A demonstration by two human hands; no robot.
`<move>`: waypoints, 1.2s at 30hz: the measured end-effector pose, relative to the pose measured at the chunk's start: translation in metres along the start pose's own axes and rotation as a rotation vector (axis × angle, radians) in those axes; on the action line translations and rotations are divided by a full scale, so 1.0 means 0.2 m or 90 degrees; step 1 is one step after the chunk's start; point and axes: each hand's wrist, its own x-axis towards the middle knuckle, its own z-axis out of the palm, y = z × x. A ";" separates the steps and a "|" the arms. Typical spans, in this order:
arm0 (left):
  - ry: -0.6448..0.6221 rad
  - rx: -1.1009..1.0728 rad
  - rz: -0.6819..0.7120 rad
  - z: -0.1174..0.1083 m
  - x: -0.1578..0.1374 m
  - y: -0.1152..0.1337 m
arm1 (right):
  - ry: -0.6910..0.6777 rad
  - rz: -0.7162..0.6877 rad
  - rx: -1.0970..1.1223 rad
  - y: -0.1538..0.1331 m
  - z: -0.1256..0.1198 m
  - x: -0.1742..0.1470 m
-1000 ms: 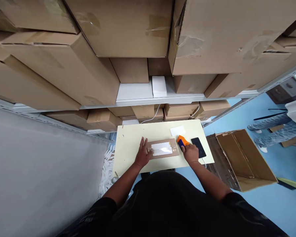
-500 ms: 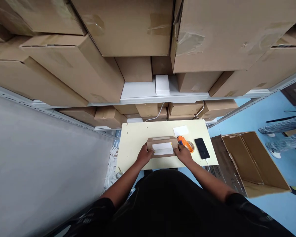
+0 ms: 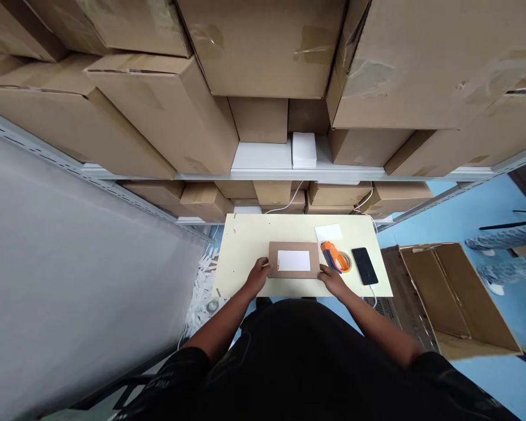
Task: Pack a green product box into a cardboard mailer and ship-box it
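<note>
A small flat cardboard box (image 3: 315, 257) lies on the cream table near its front edge, its top closed. On its upper face is a white label (image 3: 293, 261) with a small yellow mark at the lower left. My left hand (image 3: 258, 277) is closed on the box's left edge, while my right hand (image 3: 333, 282) grips the lower right corner. Just beyond my right hand are an orange tape dispenser (image 3: 331, 255) with a blue part and a roll of tape (image 3: 346, 261).
A black phone (image 3: 364, 266) with a white cable and a sheet of white paper (image 3: 328, 232) rest on the table (image 3: 245, 234). Shelves full of cardboard boxes rise behind. A large open carton (image 3: 473, 304) stands on the floor at right, near another person's legs (image 3: 508, 257).
The small box has been turned: its angled flap no longer shows, and the yellow mark went from upper right to lower left. The label now faces up. The camera view shifted slightly.
</note>
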 end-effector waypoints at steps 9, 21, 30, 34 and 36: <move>0.057 0.185 0.147 -0.10 0.10 0.13 | 0.220 -0.028 -0.133 -0.07 -0.11 -0.05; 0.058 0.317 0.261 -0.10 0.03 0.16 | 0.204 -0.036 -0.237 0.11 -0.03 -0.19; 0.017 0.414 0.471 0.08 -0.04 0.45 | 0.243 -0.006 -0.516 0.09 -0.17 0.07; -0.087 0.395 0.402 0.29 0.05 0.63 | 0.293 -0.102 -0.404 0.11 -0.23 0.00; -0.140 0.330 0.318 0.40 0.11 0.71 | 0.283 -0.193 -0.296 0.10 -0.28 -0.12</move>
